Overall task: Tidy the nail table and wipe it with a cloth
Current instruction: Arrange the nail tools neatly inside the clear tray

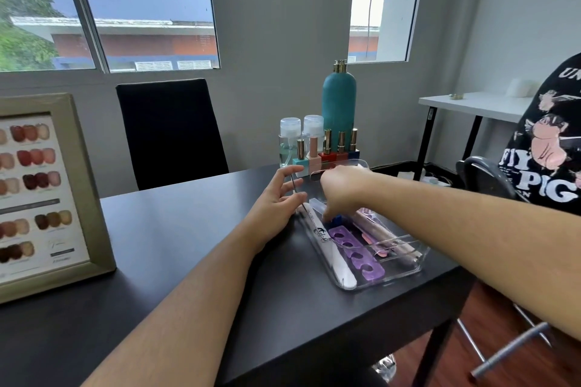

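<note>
At frame centre, left hand (276,203), fingers spread, touches the clear tray (418,264) (on the black table (188,245)); right hand (341,188) dips inside, fingers pointing down, grip impossible to tell.

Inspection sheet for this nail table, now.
Surface: black table; no cloth seen.
Job's things: clear tray holding white file, purple toe separator, sticks; polish bottles behind it.
Clutter: framed colour chart at left; teal bottle; two pump bottles.
Hands: left hand open against the tray's side; right hand reaching into the tray, grip hidden.
Cables: thin cord hanging by the right window.
Surroundings: black chair, white side table, person at right.
</note>
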`<control>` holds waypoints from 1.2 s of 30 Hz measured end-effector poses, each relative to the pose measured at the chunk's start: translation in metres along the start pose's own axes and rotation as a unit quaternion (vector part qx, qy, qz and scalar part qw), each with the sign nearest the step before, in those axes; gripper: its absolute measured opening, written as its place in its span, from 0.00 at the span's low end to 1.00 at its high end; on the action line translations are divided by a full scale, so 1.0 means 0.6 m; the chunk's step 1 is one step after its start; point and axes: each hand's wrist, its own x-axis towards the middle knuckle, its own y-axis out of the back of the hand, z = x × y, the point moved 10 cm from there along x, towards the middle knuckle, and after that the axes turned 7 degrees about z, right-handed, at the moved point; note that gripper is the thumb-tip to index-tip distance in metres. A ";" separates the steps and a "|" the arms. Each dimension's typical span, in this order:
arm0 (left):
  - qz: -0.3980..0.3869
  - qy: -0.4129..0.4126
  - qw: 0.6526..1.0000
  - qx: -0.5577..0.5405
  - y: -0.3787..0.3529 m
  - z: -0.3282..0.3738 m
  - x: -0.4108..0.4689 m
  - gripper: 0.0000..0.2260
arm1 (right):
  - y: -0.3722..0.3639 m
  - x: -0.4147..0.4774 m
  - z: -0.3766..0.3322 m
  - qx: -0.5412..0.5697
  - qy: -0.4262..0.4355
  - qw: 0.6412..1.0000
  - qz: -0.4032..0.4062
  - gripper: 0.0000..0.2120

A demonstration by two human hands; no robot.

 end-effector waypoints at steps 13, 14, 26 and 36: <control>0.001 -0.003 1.000 -0.003 0.002 -0.003 0.002 0.18 | 0.056 -0.069 0.086 0.139 -0.021 0.989 0.037 0.19; 0.001 -0.001 1.000 -0.005 0.001 -0.003 0.001 0.18 | 0.072 -0.062 0.098 0.112 -0.031 0.989 0.088 0.18; 0.007 0.003 1.000 -0.004 0.003 -0.005 0.002 0.18 | 0.037 -0.001 0.089 0.057 -0.004 0.993 0.100 0.07; 0.006 0.003 1.000 -0.004 0.002 -0.007 0.004 0.18 | 0.072 -0.013 0.076 0.075 0.033 0.981 0.177 0.05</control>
